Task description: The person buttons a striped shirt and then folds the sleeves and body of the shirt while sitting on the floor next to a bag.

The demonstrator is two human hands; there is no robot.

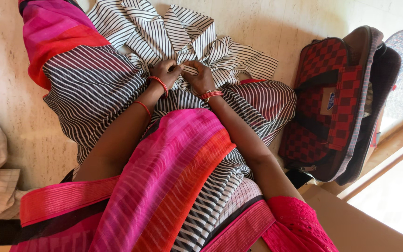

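Left hand (165, 71), right hand (199, 74) both pinch white black-striped cotton shirt (187, 32) on lap, fingers closed tight, keeping cloth taut; red-black checkered bag (332, 107) beside

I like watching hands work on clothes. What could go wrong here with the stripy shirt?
Both hands, left hand and right hand, pinch the striped shirt close together at one small spot, so a finger might get pinched, or the cloth pulled crooked. The shirt spreads onto the floor, so it could pick up dirt. The red bangles might snag the loose fabric.
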